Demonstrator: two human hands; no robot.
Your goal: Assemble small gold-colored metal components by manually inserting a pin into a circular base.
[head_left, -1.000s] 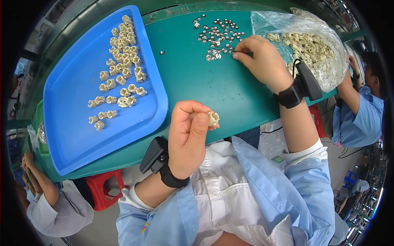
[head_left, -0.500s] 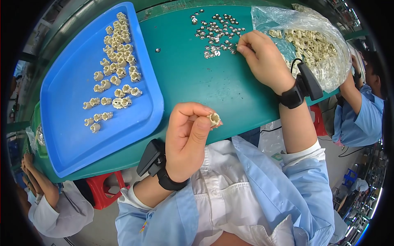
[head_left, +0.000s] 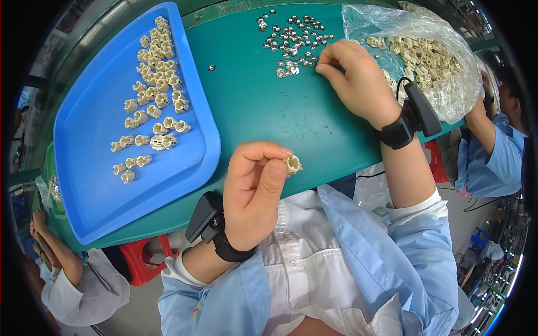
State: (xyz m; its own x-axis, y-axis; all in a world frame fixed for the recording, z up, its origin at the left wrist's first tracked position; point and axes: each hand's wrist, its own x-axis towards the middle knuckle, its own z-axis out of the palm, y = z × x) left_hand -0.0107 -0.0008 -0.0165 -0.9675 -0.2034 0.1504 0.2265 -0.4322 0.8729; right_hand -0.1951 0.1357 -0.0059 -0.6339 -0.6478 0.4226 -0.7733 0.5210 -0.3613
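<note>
Your left grip (head_left: 249,193) pinches a cream notched collar (head_left: 292,163) above the near edge of the green tabletop (head_left: 258,112). Your right grip (head_left: 361,84) curls beside small metal discs (head_left: 295,70); whether it pinches one, I can't tell. Similar collars stand in the blue tray (head_left: 92,151), left.

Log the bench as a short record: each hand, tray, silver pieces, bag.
Left hand: pinching a cream tubular part
Right hand: beside the silver pieces; grasp unclear
Blue tray: at left, holding short cream tubes
Silver pieces: scattered on green table; one stray piece nearer the tray
Clear bag: at right, containing piled cream parts
</note>
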